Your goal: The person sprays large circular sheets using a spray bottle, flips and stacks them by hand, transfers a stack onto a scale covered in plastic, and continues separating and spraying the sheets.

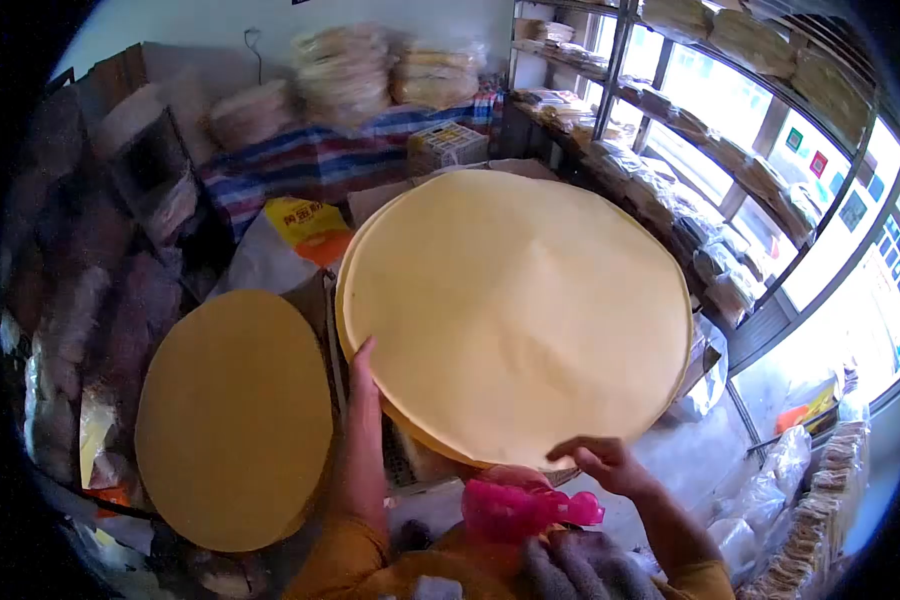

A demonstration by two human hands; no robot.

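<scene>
A large, round, pale yellow sheet (pixel 530 300) lies on top of a stack of similar rounds, its surface slightly raised and creased near the middle. My left hand (pixel 364 380) is at the left edge of the stack, its thumb up along the rim and its other fingers hidden. At the front edge, my right hand (pixel 598 463) is bent with its fingertips near the rim; whether they pinch the sheet is too small to tell. A bright pink object (pixel 520 508) is close to my body, below the front edge.
Another yellow round (pixel 235 420) is at the left. Wrapped stacks (pixel 340 75) stand on a striped cloth (pixel 320 165) at the back. Metal shelves (pixel 615 80) with bagged goods line the window side. A tall pile of thin sheets (pixel 820 510) stands at the lower right.
</scene>
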